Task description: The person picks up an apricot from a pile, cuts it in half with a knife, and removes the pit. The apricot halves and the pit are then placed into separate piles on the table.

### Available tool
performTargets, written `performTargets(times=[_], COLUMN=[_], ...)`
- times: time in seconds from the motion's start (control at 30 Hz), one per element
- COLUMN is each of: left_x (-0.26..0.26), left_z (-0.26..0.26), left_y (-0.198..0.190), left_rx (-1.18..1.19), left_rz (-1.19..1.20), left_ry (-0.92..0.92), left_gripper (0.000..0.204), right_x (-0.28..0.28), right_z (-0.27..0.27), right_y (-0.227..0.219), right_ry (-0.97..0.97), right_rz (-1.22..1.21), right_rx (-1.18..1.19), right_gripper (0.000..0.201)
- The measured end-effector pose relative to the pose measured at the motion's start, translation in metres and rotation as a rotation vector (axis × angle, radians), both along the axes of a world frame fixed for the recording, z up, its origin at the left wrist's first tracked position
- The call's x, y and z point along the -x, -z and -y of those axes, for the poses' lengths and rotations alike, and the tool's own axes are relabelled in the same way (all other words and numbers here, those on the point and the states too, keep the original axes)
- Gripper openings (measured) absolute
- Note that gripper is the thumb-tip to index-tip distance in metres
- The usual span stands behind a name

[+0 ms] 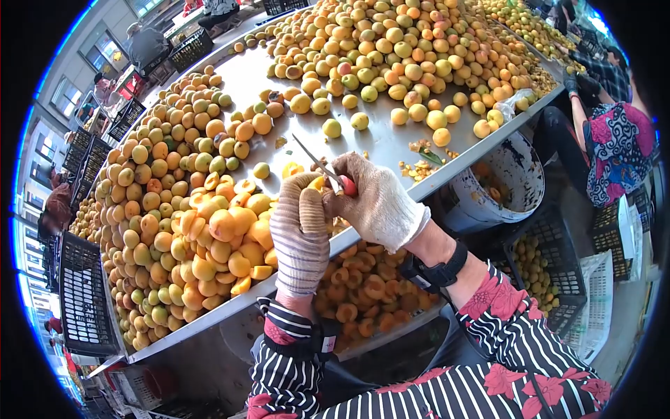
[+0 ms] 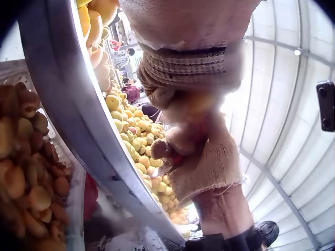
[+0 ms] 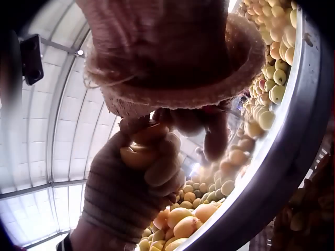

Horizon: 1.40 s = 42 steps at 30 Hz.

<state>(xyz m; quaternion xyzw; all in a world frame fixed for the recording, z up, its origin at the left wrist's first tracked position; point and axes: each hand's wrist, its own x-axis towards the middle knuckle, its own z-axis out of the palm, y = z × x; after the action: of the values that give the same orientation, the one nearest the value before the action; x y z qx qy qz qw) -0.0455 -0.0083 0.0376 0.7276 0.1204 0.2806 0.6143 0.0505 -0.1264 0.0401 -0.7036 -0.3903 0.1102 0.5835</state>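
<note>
My left hand (image 1: 300, 234), in a striped knit glove, holds an apricot (image 3: 140, 157) that shows a split between two halves in the right wrist view. In the head view only a bit of its yellow flesh shows between the fingers. My right hand (image 1: 382, 204), in a soiled white glove, grips a small knife (image 1: 310, 155) by its red handle, the blade pointing up and to the left. Both hands meet above the near edge of a metal table (image 1: 258, 73). Cut apricot halves (image 1: 209, 216) are heaped left of my left hand.
Whole apricots (image 1: 391, 42) are piled across the table. Below its raised edge sits a tub of pitted halves (image 1: 370, 290). A white bucket (image 1: 527, 167) stands to the right, near black crates (image 1: 569, 258). Another person (image 1: 614, 150) sits at the far right.
</note>
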Motion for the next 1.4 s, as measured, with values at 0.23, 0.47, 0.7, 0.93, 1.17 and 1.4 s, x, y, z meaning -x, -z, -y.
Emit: performTargets(times=[0.23, 0.47, 0.7, 0.93, 1.17, 1.4], left_x=[0.003, -0.006, -0.011, -0.009, -0.004, -0.003], left_z=[-0.001, -0.017, -0.010, -0.027, -0.042, -0.034], left_y=[-0.012, -0.001, 0.007, 0.014, 0.015, 0.011], left_rx=[0.195, 0.679, 0.471, 0.430, 0.415, 0.888], left_rz=[-0.100, 0.045, 0.060, 0.063, -0.111, -0.050], left_ry=[0.037, 0.099, 0.063, 0.139, 0.259, 0.226], left_gripper=[0.020, 0.034, 0.035, 0.046, 0.058, 0.046], right_x=[0.002, -0.008, 0.004, -0.006, -0.008, -0.008], right_z=[-0.001, -0.009, -0.026, -0.024, -0.018, -0.023], right_y=[-0.004, 0.000, 0.004, 0.007, -0.007, 0.000], right_ry=[0.013, 0.154, 0.223, 0.039, -0.026, 0.155], right_rz=[-0.057, -0.319, -0.447, -0.800, -0.729, -0.618], right_rx=[-0.039, -0.261, 0.042, -0.184, 0.005, -0.486], right_gripper=[0.023, 0.015, 0.019, 0.025, 0.023, 0.019])
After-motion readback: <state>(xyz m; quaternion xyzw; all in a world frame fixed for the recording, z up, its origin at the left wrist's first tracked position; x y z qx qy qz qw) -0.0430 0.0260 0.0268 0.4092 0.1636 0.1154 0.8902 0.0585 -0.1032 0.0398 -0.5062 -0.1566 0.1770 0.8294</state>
